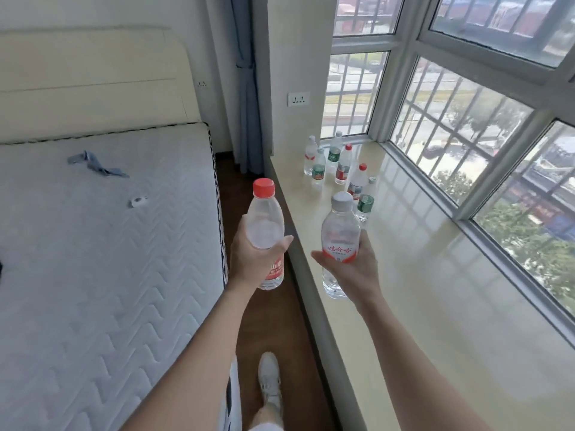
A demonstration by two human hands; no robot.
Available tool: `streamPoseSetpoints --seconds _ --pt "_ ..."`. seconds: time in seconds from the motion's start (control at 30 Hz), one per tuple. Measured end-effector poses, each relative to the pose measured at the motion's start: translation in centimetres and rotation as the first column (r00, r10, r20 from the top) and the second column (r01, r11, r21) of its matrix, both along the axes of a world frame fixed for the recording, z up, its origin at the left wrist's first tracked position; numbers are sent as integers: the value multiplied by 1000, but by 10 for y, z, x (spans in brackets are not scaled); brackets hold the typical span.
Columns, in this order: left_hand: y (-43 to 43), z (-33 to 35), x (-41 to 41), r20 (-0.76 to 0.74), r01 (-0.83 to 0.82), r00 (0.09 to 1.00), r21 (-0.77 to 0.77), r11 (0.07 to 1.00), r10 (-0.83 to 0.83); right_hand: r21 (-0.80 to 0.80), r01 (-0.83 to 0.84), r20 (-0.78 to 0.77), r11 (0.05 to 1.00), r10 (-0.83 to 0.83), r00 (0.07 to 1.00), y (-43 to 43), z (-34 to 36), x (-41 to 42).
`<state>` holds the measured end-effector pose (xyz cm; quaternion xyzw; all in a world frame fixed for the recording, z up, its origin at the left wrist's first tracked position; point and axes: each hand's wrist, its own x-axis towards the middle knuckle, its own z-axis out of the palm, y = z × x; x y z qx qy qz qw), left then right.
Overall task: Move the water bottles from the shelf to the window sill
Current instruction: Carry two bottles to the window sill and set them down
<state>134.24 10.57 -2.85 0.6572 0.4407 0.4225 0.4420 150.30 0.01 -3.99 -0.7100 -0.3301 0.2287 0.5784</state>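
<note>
My left hand (253, 259) grips a clear water bottle with a red cap (266, 225), held upright over the floor strip beside the sill. My right hand (351, 265) holds a second clear bottle with a grey cap and red label (340, 234), upright above the near edge of the cream window sill (435, 290). Farther along the sill stand several water bottles (337, 164), some with red labels, some with green. The shelf is out of view.
A bed with a bare white mattress (102, 244) fills the left side, with a grey cloth (95, 164) lying on it. A narrow wooden floor strip (273, 321) runs between bed and sill; my shoe (269, 379) is on it. A barred window (466, 119) backs the sill.
</note>
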Motion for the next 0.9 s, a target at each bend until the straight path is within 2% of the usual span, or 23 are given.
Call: streamPoseSetpoints --seconds 0.27,0.47,0.67,0.9 --pt "149 7 26 36 -60 998 -23 998 60 20 -27 17 999 27 999 149 4 32" --pt "256 14 38 36 -38 999 -10 999 39 53 -4 11 999 4 1000 261 12 49" --pt "329 7 54 8 -27 1000 -23 999 27 8 -23 -35 1000 23 999 329 -2 65" --pt "411 -8 88 -13 -50 999 -24 998 49 -5 -37 -6 999 37 999 413 -12 99"
